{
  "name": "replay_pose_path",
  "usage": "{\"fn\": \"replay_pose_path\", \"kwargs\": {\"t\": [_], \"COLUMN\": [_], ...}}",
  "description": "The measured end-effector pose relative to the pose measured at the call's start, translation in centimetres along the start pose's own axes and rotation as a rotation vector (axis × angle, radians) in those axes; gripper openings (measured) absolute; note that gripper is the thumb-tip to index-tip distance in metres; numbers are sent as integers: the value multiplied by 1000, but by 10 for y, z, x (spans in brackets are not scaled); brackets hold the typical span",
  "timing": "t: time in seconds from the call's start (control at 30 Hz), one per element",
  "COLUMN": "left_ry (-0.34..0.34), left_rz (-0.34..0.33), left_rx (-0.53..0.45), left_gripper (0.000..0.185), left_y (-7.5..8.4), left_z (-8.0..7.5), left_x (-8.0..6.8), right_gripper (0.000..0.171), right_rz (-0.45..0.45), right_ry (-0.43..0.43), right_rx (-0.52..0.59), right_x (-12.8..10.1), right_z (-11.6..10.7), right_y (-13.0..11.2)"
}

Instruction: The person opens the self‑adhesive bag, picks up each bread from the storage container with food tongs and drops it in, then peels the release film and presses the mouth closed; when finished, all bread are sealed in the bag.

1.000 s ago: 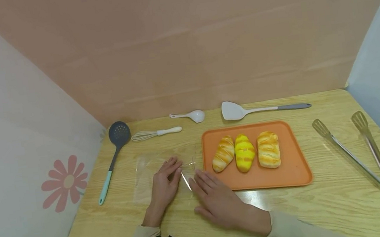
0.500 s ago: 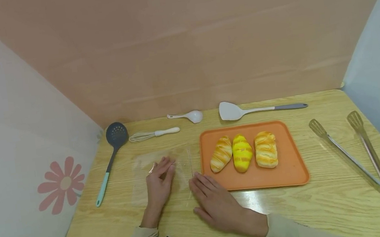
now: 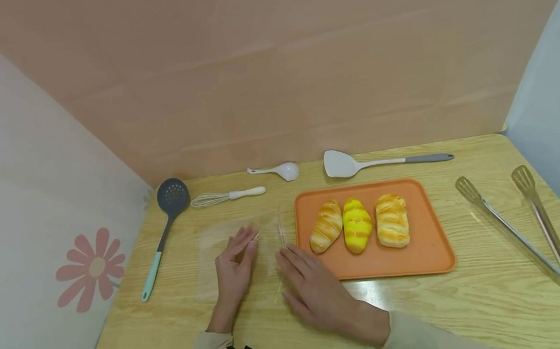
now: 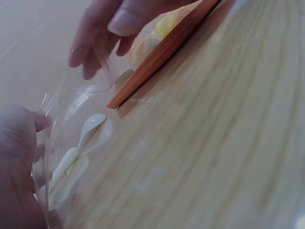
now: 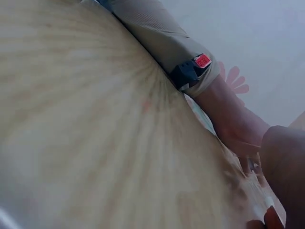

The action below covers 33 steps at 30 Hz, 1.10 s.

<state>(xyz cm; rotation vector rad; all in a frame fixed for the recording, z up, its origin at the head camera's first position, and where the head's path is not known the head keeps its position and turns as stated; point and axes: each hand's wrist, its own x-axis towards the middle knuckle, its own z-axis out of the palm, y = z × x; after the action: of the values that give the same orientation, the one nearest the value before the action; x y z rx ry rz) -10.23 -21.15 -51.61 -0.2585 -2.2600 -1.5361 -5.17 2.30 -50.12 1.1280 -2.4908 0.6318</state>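
A clear plastic bag [image 3: 268,250] spreads over the wooden table, its edges showing as thin bright lines. My left hand [image 3: 234,272] pinches the film near its middle, thumb against the fingers. At the bag's right side, my right hand [image 3: 317,294] holds the edge beside the tray. In the left wrist view, the bag's film [image 4: 78,100] stands raised between the left hand [image 4: 16,167] and the right hand [image 4: 119,21]. The right wrist view shows mostly table, with part of the right hand [image 5: 286,167] at its right edge.
An orange tray [image 3: 434,249] carries a striped bread [image 3: 326,227], a yellow bread [image 3: 357,226] and a square bread [image 3: 392,221]. Around lie a skimmer [image 3: 172,197], a whisk [image 3: 228,196], a white spoon [image 3: 287,171], a spatula [image 3: 341,163] and metal tongs [image 3: 551,235].
The bag's film has shifted under the fingers, and its bright fold lines have changed place. My right fingers have slid slightly up along its edge; the left hand stays near the bag's middle.
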Motion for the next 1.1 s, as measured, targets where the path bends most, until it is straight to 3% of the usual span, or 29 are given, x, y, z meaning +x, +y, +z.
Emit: {"fn": "replay_pose_path", "kwargs": {"t": [0.17,0.37,0.47,0.87,1.1], "left_ry": [-12,-23,-34,-18,-129], "left_rz": [4,-39,-46,2,48], "left_rx": [-20,-54,-47,4,148], "left_gripper": [21,22,23,18,33], "left_y": [2,3,4,6,-3], "left_z": [0,-1,-4,-9,-19], "left_x": [1,2,3,1,3], "right_gripper": [73,72,71,66,74], "right_rz": [2,67,58,21,12], "right_ry": [-16,-234,-291,-325,-317], "right_rx": [-49,-129,-136,-120,-126], "right_x": [17,29,30,35,35], "right_z": [-2,1,4,8,9], "right_y": [6,10,11,9,10]}}
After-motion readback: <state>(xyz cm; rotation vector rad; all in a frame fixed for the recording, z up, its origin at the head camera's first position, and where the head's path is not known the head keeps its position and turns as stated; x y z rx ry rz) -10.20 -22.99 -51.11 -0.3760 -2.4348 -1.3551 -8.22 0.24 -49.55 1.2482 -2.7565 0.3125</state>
